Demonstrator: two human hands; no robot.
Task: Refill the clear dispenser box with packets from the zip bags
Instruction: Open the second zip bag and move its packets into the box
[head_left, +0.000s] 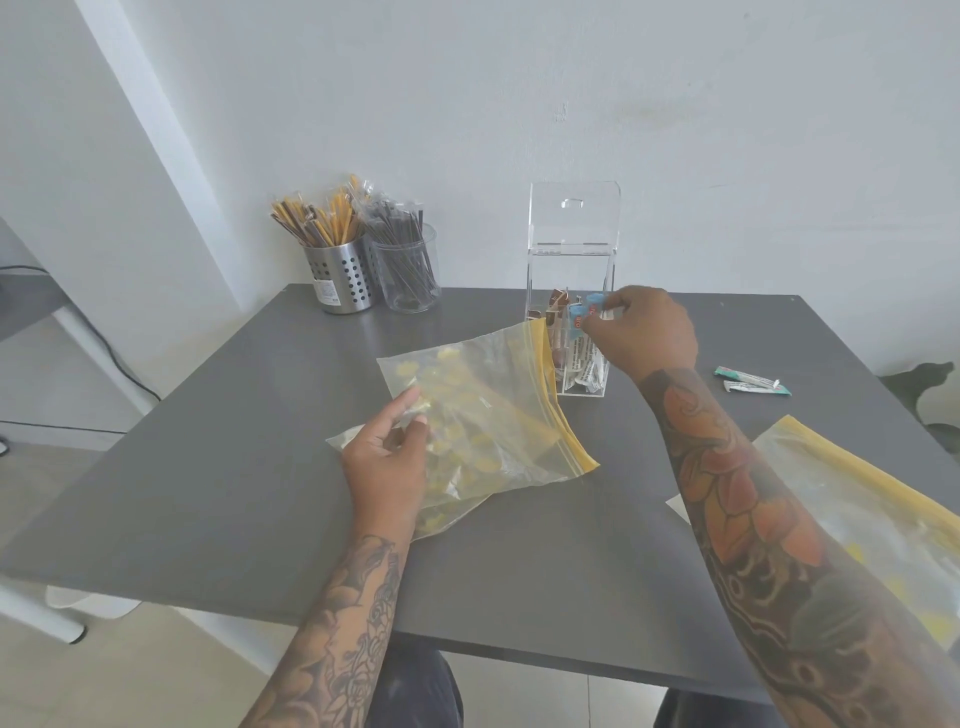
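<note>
The clear dispenser box (571, 260) stands on the grey table (234, 467) with its lid raised; brown packets and white packets lie inside. My right hand (644, 332) pinches several blue-ended packets (584, 317) at the box's open front. A zip bag (488, 415) with a yellow strip lies open in the middle, printed with yellow shapes. My left hand (387, 467) grips that bag's near-left corner between thumb and fingers. A second zip bag (872, 504) lies flat at the right, partly under my right forearm.
A perforated steel cup (343, 280) of wrapped sticks and a clear cup (408, 275) of dark sticks stand at the table's back left. Two loose packets (753, 382) lie to the right of the box. A white wall rises behind the table.
</note>
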